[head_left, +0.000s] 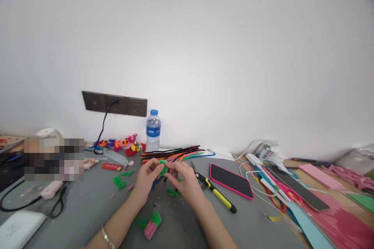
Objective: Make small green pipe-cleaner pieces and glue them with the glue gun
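Note:
Both of my hands meet above the grey table around a small fuzzy green piece that looks like bent pipe cleaner. My left hand pinches it from the left between thumb and fingers. From the other side, the fingertips of my right hand close on it too. Below them lies a pink and green fuzzy piece. More green fuzzy pieces lie near my hands, one left of them and one partly under my right hand. Behind my hands is a bundle of pipe cleaners, mostly black and orange.
Yellow-handled pliers and a pink-cased phone lie to the right. A water bottle stands by the wall, beside small colourful fuzzy figures. Cables, scissors and coloured sheets crowd the right side. A white box sits front left.

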The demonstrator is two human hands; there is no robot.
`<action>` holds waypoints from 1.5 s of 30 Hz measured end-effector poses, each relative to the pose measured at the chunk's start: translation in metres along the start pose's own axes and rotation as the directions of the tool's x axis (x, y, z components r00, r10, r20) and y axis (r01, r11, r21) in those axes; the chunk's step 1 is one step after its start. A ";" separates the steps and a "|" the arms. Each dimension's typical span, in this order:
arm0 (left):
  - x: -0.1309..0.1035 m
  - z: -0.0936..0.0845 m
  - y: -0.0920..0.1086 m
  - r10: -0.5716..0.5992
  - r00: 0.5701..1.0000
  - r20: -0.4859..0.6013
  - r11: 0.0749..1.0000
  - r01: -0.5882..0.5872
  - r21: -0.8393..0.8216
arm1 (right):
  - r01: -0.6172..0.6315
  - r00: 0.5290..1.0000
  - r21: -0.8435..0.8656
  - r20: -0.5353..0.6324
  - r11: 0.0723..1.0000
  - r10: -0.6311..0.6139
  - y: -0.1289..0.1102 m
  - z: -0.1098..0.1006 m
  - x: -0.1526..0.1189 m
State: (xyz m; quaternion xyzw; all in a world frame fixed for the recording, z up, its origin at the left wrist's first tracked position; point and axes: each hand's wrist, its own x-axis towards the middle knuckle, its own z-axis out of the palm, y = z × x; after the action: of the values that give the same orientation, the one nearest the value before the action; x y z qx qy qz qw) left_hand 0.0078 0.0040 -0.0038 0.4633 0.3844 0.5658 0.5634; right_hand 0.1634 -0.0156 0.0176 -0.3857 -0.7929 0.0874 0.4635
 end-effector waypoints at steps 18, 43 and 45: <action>0.001 0.000 -0.002 -0.019 1.000 0.004 1.000 0.019 -0.003 | 0.034 0.999 -0.046 -0.005 0.998 -0.035 0.001 0.001 0.000; 0.002 -0.001 -0.005 -0.055 0.998 0.025 0.994 0.057 -0.099 | -0.051 0.998 0.077 0.040 0.996 0.048 -0.001 0.000 -0.002; 0.002 0.000 -0.004 -0.063 0.997 0.036 0.992 0.067 -0.110 | -0.056 0.998 0.089 0.040 0.994 0.053 -0.001 0.000 -0.001</action>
State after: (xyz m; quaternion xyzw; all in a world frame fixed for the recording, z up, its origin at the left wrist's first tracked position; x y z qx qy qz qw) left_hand 0.0089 0.0067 -0.0079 0.4277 0.3582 0.5601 0.6125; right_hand 0.1636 -0.0171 0.0175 -0.3844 -0.7860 0.1428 0.4627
